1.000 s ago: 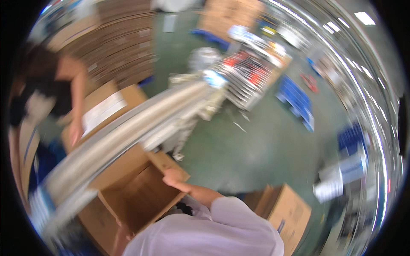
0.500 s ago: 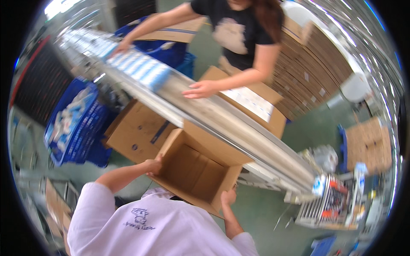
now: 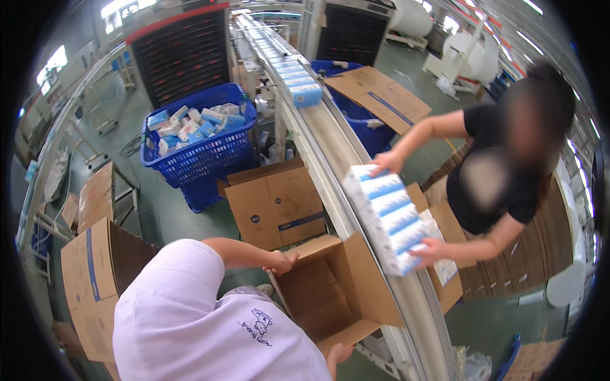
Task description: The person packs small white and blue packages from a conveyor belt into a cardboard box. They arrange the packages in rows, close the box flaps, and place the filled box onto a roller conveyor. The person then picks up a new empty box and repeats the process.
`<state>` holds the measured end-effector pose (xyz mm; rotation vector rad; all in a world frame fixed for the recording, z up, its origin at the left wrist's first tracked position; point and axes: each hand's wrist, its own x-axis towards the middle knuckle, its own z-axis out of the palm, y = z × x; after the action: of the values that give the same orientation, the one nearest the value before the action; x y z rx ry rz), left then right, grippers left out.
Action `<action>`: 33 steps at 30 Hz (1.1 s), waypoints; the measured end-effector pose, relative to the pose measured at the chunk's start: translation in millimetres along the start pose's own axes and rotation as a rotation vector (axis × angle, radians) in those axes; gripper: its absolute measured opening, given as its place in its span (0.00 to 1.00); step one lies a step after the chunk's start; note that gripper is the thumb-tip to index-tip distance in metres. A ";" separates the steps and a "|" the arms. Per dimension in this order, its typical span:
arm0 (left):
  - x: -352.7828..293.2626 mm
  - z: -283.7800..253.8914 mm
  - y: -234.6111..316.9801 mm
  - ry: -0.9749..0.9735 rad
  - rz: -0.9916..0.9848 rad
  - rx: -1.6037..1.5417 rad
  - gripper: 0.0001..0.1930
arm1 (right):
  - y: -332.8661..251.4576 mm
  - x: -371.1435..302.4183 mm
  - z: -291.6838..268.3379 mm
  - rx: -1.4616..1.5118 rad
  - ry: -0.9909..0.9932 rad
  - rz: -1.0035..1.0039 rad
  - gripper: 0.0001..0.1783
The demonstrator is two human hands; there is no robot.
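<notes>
An open, empty cardboard box [image 3: 330, 301] stands tilted against the near side of a long conveyor [image 3: 327, 149]. My left hand [image 3: 283, 261] grips the box's upper left flap. My right hand [image 3: 340, 353] holds the box's lower edge, partly hidden behind my shoulder. Across the conveyor, a co-worker in a black shirt presses a stack of white and blue packs [image 3: 387, 219] between both hands, just above the belt and beside my box.
More blue and white packs [image 3: 298, 82] ride the conveyor farther up. A blue basket [image 3: 210, 159] of packs stands at the left, a flattened carton [image 3: 276, 203] below it. Another open carton [image 3: 95, 273] sits at my left; flat cardboard stacks lie behind the co-worker.
The view has swung round. The co-worker's hands, earlier resting on the belt, now hold a stack of packs by my box. Both my hands stay on the box.
</notes>
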<state>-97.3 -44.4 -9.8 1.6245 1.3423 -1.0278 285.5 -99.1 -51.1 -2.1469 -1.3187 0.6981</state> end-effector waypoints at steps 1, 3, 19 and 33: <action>-18.3 -10.0 0.7 0.050 0.036 -0.144 0.52 | 0.4 -0.6 -0.5 0.026 0.024 -0.042 0.21; 51.6 52.4 -21.1 0.139 -0.156 -0.357 0.52 | -5.5 -6.4 6.7 0.054 -0.015 -0.115 0.22; 28.5 50.1 -35.5 0.299 0.053 -0.879 0.46 | -46.4 9.5 42.9 -0.015 -0.148 -0.163 0.25; 40.9 48.8 -38.4 0.336 0.021 -0.985 0.43 | -59.8 14.7 56.5 -0.050 -0.227 -0.182 0.28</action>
<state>-135.6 -69.2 -68.6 1.0423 1.6610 0.0095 215.8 -53.3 -54.9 -1.9983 -1.6420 0.8605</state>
